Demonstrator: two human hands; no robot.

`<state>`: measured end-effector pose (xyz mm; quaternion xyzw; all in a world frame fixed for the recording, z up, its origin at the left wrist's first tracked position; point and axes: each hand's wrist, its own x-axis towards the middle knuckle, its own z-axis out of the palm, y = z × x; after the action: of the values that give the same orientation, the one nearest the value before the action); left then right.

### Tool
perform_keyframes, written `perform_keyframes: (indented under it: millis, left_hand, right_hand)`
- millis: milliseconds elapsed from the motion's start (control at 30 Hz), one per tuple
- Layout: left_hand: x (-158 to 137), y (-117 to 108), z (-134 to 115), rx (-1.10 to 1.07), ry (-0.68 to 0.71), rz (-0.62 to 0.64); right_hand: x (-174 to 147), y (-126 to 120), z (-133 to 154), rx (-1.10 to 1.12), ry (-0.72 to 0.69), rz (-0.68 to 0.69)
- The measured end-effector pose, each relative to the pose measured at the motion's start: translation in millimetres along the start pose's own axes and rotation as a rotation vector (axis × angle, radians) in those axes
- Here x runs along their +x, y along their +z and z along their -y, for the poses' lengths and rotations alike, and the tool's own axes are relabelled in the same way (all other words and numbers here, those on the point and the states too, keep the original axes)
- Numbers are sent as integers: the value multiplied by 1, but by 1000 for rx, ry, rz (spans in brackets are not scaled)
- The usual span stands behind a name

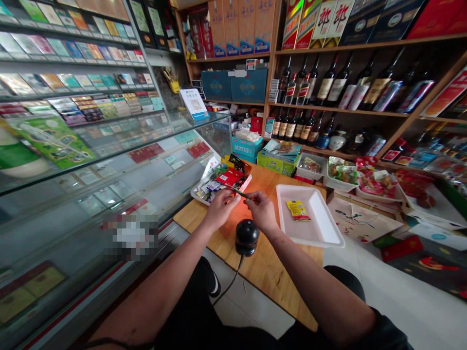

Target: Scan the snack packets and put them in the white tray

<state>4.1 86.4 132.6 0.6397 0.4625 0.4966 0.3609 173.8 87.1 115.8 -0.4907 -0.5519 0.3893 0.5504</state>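
Observation:
My left hand (222,208) and my right hand (261,210) meet above the wooden table, each pinching one end of a thin green packet (241,193) seen nearly edge-on. Its print cannot be read from here. Just beyond my left hand is a white tray (200,194) filled with mixed snack packets, a red packet (230,178) lying on top. Below the hands stands a round black barcode scanner (247,237) with a cable running down off the table. To the right, a white plastic tray (330,232) holds one yellow-and-red snack packet (298,210).
A glass display counter (146,146) runs along the left. Green and teal boxes (277,163) stand behind the wooden table (288,287). Shelves of bottles (326,87) rise at the back, with white bins of packaged snacks (342,182) below them at right.

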Motion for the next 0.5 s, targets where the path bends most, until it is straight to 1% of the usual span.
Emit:
perform_keyframes:
  millis: [67,100,167,233,300,400,500]
  left_hand:
    - [0,6,-3,-165,-116,88]
    - [0,10,-4,-239,-150,103]
    - [1,16,-3,-350,-176,88]
    - [3,20,1,-386,-177,54]
    - [5,23,7,-370,-180,34]
    - [8,23,15,-346,-196,26]
    - [10,21,18,-313,-209,18]
  right_hand:
    - [-4,1,3,-67,-108,12]
    - [-6,2,4,-100,-155,20]
    - [-9,3,6,-163,-235,36]
    - [-10,3,7,-204,-279,40]
    - [-10,3,6,-208,-287,44]
    - [-8,0,3,-210,-263,44]
    - [-4,-5,2,-239,-170,18]
